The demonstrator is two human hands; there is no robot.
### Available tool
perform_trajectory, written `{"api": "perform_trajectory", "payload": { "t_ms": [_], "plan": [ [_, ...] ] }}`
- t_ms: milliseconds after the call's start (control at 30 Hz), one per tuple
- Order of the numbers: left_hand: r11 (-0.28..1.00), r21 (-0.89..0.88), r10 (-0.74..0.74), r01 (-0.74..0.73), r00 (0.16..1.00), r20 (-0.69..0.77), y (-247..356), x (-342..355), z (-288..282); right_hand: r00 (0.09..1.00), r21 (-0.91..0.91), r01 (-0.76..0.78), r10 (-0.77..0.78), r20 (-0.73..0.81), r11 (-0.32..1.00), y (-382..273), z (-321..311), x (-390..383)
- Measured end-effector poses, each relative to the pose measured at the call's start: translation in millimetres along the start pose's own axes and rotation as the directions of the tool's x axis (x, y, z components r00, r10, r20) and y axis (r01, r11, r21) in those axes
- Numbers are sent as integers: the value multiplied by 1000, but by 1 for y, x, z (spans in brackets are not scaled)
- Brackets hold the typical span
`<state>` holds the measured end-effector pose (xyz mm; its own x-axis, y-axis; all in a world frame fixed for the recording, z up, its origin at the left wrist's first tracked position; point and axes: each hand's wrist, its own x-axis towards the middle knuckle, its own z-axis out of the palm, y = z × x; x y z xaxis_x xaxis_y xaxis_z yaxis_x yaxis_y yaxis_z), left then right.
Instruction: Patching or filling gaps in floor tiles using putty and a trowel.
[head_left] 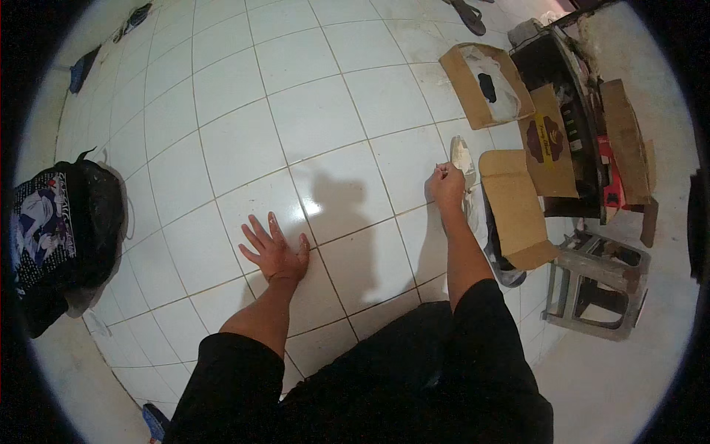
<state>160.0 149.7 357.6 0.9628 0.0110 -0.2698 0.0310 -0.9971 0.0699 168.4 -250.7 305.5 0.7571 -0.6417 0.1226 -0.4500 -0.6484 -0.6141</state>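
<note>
My left hand (275, 257) is held over the white tiled floor (318, 133) with its fingers spread, holding nothing. Specks that look like wet residue show on its fingers. Farther off to the right, my right hand (447, 186) is closed, its fingers pinched together. Whatever sits in that pinch is too small to name. Just beyond it lies a pale, flattened item (462, 155), partly hidden by the hand, its kind unclear. A brown cardboard flap (512, 203) is close to my right wrist.
An open cardboard box (471, 92) with plastic and something black inside stands at the far right. Nearer are a dark shelf (556, 63), a cardboard piece (549, 140) and a grey stool (595, 285). A black bag (100, 207) lies left; a sandal (469, 16) is far off.
</note>
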Motion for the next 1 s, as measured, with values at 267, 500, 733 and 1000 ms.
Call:
{"api": "perform_trajectory", "payload": {
  "t_ms": [267,500,733,1000],
  "plan": [
    [999,35,0,-2,999,46,0,1,6,996,1,-83,83,29,997,0,1,-1],
    [999,39,21,-22,1000,7,2,3,6,999,-26,43,-43,-20,999,14,5,4],
    [1000,7,10,-10,999,31,0,0,4,1000,29,-5,6,-7,1000,-4,3,5],
    [1000,21,22,-22,1000,18,0,2,8,1000,71,-25,24,18,997,-11,0,3]
  ]
}}
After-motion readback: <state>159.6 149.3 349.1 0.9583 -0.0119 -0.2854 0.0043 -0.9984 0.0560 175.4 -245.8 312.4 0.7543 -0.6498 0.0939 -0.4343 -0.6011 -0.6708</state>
